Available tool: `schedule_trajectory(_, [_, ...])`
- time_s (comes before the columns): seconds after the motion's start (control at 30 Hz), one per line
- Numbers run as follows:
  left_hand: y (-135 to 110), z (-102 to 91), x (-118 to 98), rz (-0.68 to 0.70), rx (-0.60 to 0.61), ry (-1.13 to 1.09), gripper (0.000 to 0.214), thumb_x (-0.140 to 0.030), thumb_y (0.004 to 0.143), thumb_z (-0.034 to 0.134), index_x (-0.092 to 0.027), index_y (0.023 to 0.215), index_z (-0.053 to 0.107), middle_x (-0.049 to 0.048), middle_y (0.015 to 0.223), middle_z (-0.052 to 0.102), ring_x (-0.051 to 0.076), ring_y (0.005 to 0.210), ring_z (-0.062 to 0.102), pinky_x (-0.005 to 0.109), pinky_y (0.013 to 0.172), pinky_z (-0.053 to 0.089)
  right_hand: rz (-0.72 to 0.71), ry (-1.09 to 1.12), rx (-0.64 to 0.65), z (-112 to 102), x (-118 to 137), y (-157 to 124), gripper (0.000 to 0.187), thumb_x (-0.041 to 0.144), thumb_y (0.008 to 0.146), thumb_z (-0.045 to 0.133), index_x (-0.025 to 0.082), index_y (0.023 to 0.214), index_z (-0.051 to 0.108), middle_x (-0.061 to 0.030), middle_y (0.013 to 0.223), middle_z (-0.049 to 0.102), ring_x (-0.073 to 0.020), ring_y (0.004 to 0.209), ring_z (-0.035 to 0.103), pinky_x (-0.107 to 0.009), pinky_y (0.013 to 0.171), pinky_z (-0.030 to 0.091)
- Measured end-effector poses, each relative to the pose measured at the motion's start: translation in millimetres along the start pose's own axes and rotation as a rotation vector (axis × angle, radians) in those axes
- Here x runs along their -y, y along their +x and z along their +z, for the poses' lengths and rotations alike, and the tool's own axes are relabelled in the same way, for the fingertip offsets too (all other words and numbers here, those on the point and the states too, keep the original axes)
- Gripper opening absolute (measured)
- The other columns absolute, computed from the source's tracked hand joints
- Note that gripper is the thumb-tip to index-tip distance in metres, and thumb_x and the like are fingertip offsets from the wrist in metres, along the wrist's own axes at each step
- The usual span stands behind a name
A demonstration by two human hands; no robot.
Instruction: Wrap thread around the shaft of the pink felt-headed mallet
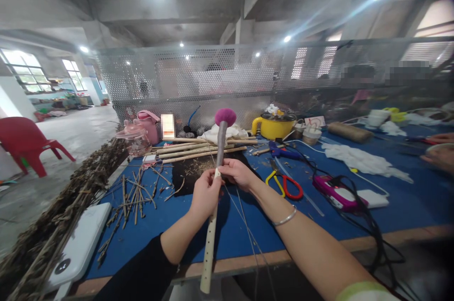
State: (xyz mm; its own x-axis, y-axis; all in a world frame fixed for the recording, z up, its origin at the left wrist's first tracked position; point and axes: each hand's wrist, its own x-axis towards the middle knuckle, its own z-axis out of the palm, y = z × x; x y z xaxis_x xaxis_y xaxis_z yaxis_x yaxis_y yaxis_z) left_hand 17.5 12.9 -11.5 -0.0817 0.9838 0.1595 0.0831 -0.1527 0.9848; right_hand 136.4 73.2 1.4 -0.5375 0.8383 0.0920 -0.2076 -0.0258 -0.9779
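A pale stick [209,249] with a row of small holes slants up from the table's front edge. Its upper part is a grey wrapped stem [222,138], topped by a round purple fuzzy head [225,117]. My left hand [206,194] is closed around the pale stick near its middle. Just above, my right hand [236,173] pinches the stick where the pale and grey parts meet; its fingertips are partly hidden. Thin wires [250,235] trail down below my right hand, and I cannot tell where they attach.
Behind my hands lie several pale sticks [177,152]. Twigs [136,197] and a white phone-like device [81,239] are left. Right are scissors [291,187], a blue glue gun [283,150], a purple device [336,192] with cables, a white glove [358,159] and another person's hand [440,157].
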Motion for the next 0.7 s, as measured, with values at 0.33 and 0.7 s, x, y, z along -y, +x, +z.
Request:
schedule_trajectory(0.33, [2,-2.5,1,0.088,-0.057,0.015,0.025,-0.033,0.071,0.059,-0.015,0.087,0.053,-0.0003,0.064,0.059,0.007,0.042,0.049,0.018,0.041,0.038,-0.004,0.043,0.025,-4,-5,2,0.027,0.033,0.068,0.067,0.012,0.079,0.054,0.0099,0.043,0.034,-0.0008,0.033,0.017,-0.017,0.033,0.009])
schedule_trajectory(0.7, [1,1.5,6,0.008,0.022,0.002,0.026,-0.037,0.078,0.049,-0.015,0.091,0.051,0.0041,0.074,0.062,0.01,0.048,0.056,0.021,0.044,0.042,0.0,-0.015,0.011,-2,-5,2,0.028,0.031,0.063,0.07,0.013,0.073,0.05,0.0041,0.051,0.05,-0.0043,0.038,0.038,-0.017,0.036,0.019])
